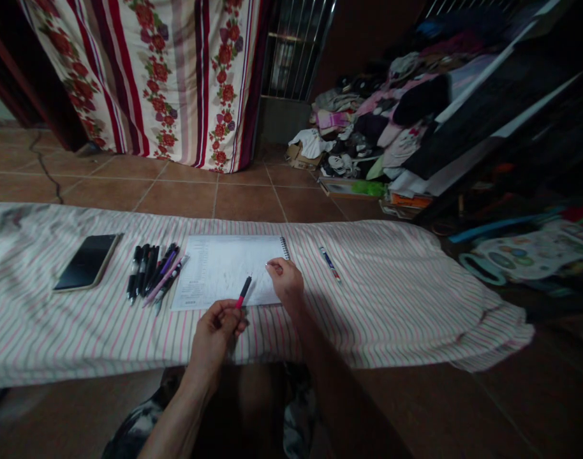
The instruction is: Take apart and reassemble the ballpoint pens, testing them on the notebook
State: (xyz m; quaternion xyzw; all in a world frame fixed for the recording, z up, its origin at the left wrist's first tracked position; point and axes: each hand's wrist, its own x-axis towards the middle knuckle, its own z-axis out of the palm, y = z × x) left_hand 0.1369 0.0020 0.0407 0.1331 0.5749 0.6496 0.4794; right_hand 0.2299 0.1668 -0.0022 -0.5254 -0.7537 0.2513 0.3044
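My left hand (219, 322) is closed around a red and black pen (244, 292), whose black end points up and away over the notebook. My right hand (287, 280) is pinched above the notebook's right side. A tiny light spot shows at its fingertips, too small to name. Beneath both hands, the spiral notebook (210, 261) lies with a white page facing up and faint marks near its middle. A bunch of several pens (150, 274), mostly black with a pink and a purple one, lies left of it. To the right rests a single white and blue pen (328, 262).
A dark-screened phone (87, 261) lies at the left of the striped cloth (391, 293) covering the low surface. Beyond hangs a flowered curtain (177, 83) above the tiled floor (238, 194). A heap of clothes (368, 121) is piled at the back right.
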